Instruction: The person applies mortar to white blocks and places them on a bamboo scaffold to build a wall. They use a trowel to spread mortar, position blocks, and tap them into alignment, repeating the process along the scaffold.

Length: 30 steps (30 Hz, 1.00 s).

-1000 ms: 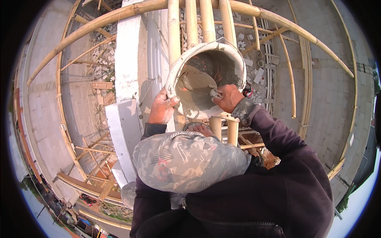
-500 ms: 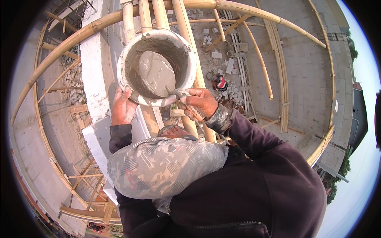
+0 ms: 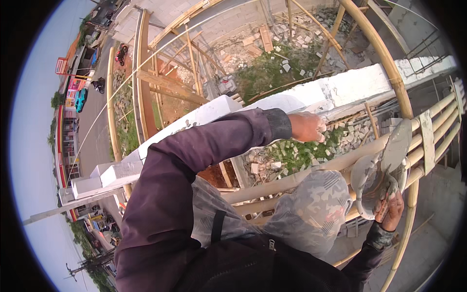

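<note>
At the right of the view, my right hand (image 3: 393, 210) is closed round the handle of a mortar-smeared trowel. Its blade (image 3: 397, 146), loaded with wet grey mortar, is over the far edge of a round bucket (image 3: 359, 182). That bucket sits on the bamboo poles, with grey mortar coating its inside. My left arm stretches across the middle, and the left hand (image 3: 307, 127) hangs beside the near face of a white block wall (image 3: 360, 87). Its fingers are curled in, and nothing shows in them.
Bamboo poles (image 3: 277, 187) form a platform under me, with an upright pole (image 3: 384, 48) at the far right. Rubble and grass (image 3: 292, 158) show far below through the gap between wall and platform. White blocks (image 3: 121, 171) line the wall top at left. A road lies far left.
My view has swung left toward the wall and road. My left hand has let go of the bucket rim and moved over beside the wall. The trowel has come up out of the bucket carrying mortar.
</note>
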Each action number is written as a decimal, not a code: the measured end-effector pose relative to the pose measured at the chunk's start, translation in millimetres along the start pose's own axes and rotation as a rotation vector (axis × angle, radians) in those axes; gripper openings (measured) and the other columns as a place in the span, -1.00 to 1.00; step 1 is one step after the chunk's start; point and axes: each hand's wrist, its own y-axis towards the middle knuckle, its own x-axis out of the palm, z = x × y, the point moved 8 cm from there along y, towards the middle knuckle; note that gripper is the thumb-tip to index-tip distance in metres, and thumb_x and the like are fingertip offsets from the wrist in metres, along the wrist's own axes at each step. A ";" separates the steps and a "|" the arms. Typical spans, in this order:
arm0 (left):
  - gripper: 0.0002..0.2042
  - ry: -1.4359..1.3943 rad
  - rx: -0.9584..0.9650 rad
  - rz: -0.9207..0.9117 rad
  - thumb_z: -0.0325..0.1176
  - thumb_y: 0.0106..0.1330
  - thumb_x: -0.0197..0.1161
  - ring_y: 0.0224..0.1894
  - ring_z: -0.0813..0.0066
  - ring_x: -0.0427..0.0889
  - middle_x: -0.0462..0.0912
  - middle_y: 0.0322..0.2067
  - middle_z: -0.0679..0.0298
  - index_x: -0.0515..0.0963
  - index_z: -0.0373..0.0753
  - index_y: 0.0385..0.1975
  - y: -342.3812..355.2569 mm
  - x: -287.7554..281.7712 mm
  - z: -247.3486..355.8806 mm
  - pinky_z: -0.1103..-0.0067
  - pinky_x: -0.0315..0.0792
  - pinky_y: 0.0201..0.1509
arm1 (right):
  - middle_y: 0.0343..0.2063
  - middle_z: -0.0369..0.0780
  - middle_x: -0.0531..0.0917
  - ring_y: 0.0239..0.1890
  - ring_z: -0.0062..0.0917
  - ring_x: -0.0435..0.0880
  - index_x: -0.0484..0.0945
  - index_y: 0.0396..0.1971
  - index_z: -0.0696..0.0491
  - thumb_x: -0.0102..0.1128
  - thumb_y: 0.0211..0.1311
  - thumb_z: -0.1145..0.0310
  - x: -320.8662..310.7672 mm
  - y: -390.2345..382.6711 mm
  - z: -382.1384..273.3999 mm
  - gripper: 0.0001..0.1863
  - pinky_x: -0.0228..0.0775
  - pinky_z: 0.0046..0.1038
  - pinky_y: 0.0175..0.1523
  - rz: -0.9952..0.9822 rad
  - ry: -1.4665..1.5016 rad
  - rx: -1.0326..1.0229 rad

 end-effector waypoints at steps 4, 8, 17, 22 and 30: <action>-0.62 0.268 -0.188 0.136 -0.13 0.20 0.34 -0.19 -0.07 0.67 0.65 -0.28 -0.14 0.63 -0.45 -0.33 -161.0 -28.4 -16.2 0.22 0.54 -0.12 | -0.44 -0.16 0.57 -0.71 -0.56 0.50 0.33 0.16 0.32 0.23 0.25 0.21 76.1 64.9 8.9 -0.39 0.34 -0.61 -0.71 -0.431 -0.115 0.068; -0.74 0.422 -0.214 0.629 -0.37 0.08 0.22 -0.07 0.13 0.59 0.57 -0.22 0.07 0.56 -0.31 -0.23 -300.7 -0.3 19.1 0.35 0.51 -0.05 | -0.60 -0.22 0.56 -0.78 -0.57 0.48 0.45 -0.04 0.28 0.28 0.21 0.14 204.7 106.8 28.0 -0.48 0.31 -0.59 -0.72 -0.754 -0.447 0.189; -0.52 0.156 -0.374 1.110 -0.27 0.14 0.24 0.07 0.06 0.53 0.44 0.16 -0.10 0.47 -0.36 0.07 -419.5 54.6 42.3 0.33 0.44 0.13 | -0.66 -0.26 0.54 -0.78 -0.65 0.43 0.52 -0.46 0.18 0.12 0.24 0.37 613.4 2.6 144.0 -0.82 0.20 -0.56 -0.70 -1.531 -0.983 0.236; -0.49 0.070 -0.388 1.169 -0.23 0.11 0.29 0.09 0.01 0.54 0.42 0.18 -0.10 0.48 -0.35 0.07 -459.4 65.6 26.6 0.29 0.46 0.13 | -0.60 0.07 0.62 -0.54 -0.13 0.63 0.61 -0.50 0.29 0.23 0.01 0.24 771.4 -109.4 240.6 -0.66 0.48 -0.21 -0.35 -1.688 -1.128 -0.675; -0.48 -0.020 -0.445 1.177 -0.22 0.12 0.30 0.09 0.01 0.54 0.42 0.18 -0.11 0.48 -0.35 0.07 -519.1 97.1 -0.3 0.28 0.46 0.13 | -0.42 0.19 0.64 -0.25 0.08 0.66 0.64 -0.41 0.31 0.21 0.03 0.33 830.4 -208.3 348.8 -0.70 0.51 -0.08 -0.04 -1.591 -1.284 -0.902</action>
